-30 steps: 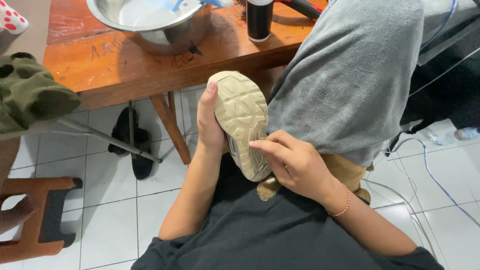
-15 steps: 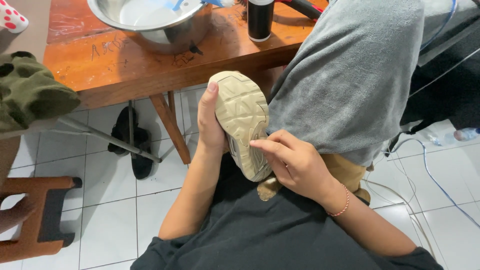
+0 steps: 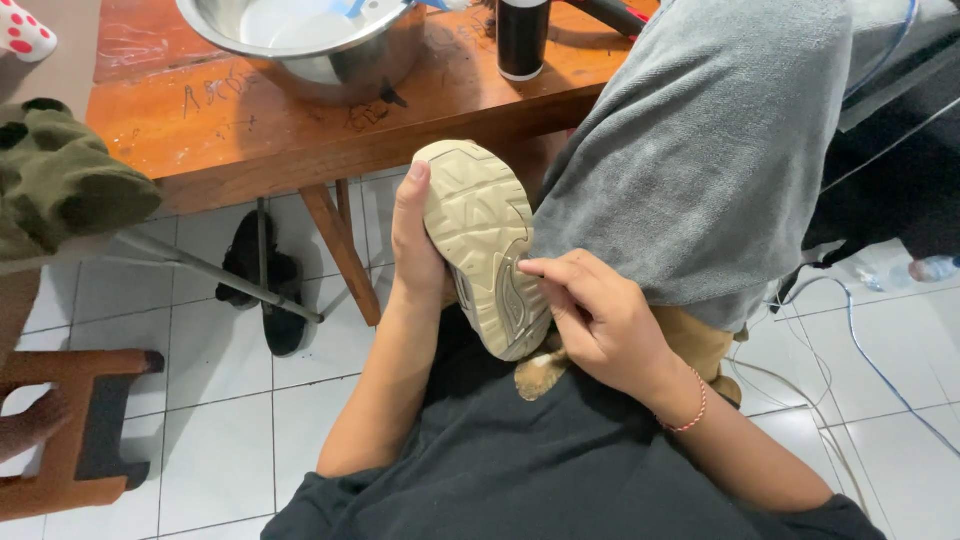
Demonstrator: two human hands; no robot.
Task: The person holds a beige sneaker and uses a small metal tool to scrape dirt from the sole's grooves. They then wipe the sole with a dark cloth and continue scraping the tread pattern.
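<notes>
So the left hand point(image 3: 418, 255) is cupping a beige shoe point(image 3: 482, 245) from the left side, sole facing up, thumb lying along the toe edge. That grip is wrapping closed round the shoe and propping it against the raised knee in grey trousers point(image 3: 700, 150), just near of the wooden bench point(image 3: 250, 140). The right hand point(image 3: 600, 320) isn't holding anything; its fingers are curling in, with the fingertips point(image 3: 530, 268) pressing on the tread near the middle of the sole. My guess is it's picking or rubbing at the grooves. To do that well, I'd be keeping the left hand firm so the shoe isn't twisting, and working one groove at a time. A metal bowl point(image 3: 310, 45) is sitting on the bench at the far side.
</notes>
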